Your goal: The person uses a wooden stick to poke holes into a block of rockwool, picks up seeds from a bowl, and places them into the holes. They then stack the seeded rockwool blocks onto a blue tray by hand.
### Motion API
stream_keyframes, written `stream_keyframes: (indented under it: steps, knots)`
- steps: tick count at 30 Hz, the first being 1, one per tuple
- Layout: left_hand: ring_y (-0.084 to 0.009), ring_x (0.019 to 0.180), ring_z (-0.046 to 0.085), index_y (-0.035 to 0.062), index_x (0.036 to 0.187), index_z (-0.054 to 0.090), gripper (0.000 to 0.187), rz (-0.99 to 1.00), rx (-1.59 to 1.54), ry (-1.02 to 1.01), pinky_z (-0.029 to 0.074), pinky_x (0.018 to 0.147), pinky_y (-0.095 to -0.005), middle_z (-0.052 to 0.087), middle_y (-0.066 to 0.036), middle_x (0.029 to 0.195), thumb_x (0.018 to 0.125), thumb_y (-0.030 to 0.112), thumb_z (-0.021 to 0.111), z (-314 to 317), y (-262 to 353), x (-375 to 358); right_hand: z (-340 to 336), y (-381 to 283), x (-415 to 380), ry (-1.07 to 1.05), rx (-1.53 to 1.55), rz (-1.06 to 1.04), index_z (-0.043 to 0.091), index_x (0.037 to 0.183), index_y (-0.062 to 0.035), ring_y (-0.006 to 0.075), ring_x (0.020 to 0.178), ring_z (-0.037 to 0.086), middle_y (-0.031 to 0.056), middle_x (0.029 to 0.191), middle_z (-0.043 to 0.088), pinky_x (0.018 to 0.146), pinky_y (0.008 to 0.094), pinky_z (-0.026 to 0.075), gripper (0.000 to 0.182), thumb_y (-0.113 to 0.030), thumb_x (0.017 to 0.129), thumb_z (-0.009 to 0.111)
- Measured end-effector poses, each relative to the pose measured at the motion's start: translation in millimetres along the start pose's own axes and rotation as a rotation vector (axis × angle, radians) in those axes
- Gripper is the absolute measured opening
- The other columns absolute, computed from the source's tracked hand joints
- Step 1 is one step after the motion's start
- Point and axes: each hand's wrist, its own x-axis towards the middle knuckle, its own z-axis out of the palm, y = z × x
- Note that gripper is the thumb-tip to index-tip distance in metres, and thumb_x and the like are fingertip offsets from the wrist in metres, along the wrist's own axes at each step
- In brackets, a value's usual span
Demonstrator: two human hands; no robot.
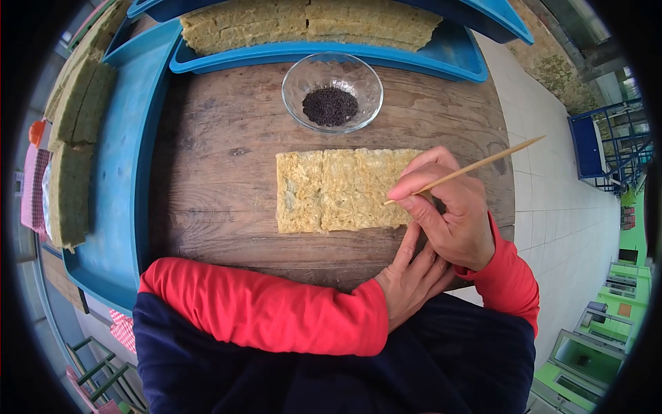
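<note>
A yellowish fibrous slab [345,190], scored into blocks and looking like rockwool, lies flat on the wooden table. My right hand [458,221] pinches a thin wooden skewer [493,157] over the slab's right part. One end of the skewer is close to the slab's surface; whether it touches cannot be made out. Below it, my left hand [415,279] rests with fingers stretched out at the slab's near right edge, partly under my right hand. Beyond the slab stands a clear glass bowl [293,103] holding small dark grains [329,106] that look like seeds.
Blue trays with more such slabs stand at the far edge, one tray [331,52] just behind the bowl. Another blue tray [117,179] runs along the left with fibrous strips [69,172]. The wooden table [221,165] ends at the right above a tiled floor [552,200].
</note>
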Motion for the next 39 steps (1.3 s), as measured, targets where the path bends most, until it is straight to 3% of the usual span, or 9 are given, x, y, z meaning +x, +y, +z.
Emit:
stream_keyframes:
  steps: [6,8,18,33,39]
  knots:
    - [-0.0281,0.124,0.036,0.0203,0.127,0.044,0.048,-0.024,-0.006,0.018,0.018,0.102,-0.0629,0.042,-0.006,0.13,0.08,0.032,0.047,1.7,1.3,-0.3,-0.1,-0.1,1.5,-0.043,0.002,-0.045,0.065,0.08,-0.0064,0.0217,0.076,0.054,0.0038,0.072,0.06,0.064,0.03,0.044,0.008,-0.002,0.074,0.065]
    - [-0.028,0.124,0.036,0.0203,0.127,0.044,0.048,-0.013,-0.009,0.01,0.019,0.102,-0.0627,0.042,-0.007,0.131,0.08,0.032,0.047,1.4,0.6,-0.7,-1.8,-1.3,2.3,-0.081,0.002,-0.049,0.065,0.081,-0.0065,0.0239,0.077,0.056,0.0038,0.078,0.064,0.067,0.033,0.048,0.01,-0.002,0.073,0.064]
    - [-0.0273,0.124,0.036,0.0207,0.126,0.045,0.048,-0.011,-0.012,0.018,0.019,0.103,-0.0617,0.043,-0.006,0.129,0.08,0.032,0.047,0.8,0.0,0.1,0.6,-0.7,-0.4,-0.001,0.018,0.029,0.064,0.08,-0.0054,0.021,0.076,0.054,0.0039,0.074,0.061,0.062,0.0292,0.044,0.007,-0.001,0.075,0.064]
    - [-0.0285,0.123,0.036,0.0197,0.127,0.044,0.049,-0.004,0.001,0.003,0.02,0.102,-0.0623,0.042,-0.006,0.13,0.08,0.032,0.048,0.4,-0.4,-0.2,0.0,1.0,0.7,-0.052,0.006,-0.042,0.065,0.08,-0.0063,0.0228,0.077,0.054,0.0038,0.074,0.061,0.065,0.0305,0.044,0.007,-0.002,0.075,0.064]
    - [-0.028,0.124,0.036,0.0204,0.127,0.044,0.048,-0.011,0.007,0.016,0.015,0.103,-0.063,0.043,-0.006,0.129,0.081,0.032,0.047,1.8,1.2,0.4,-0.9,2.1,0.4,-0.032,0.001,-0.023,0.065,0.081,-0.0051,0.0216,0.077,0.054,0.0045,0.074,0.061,0.064,0.0298,0.044,0.005,-0.003,0.076,0.064]
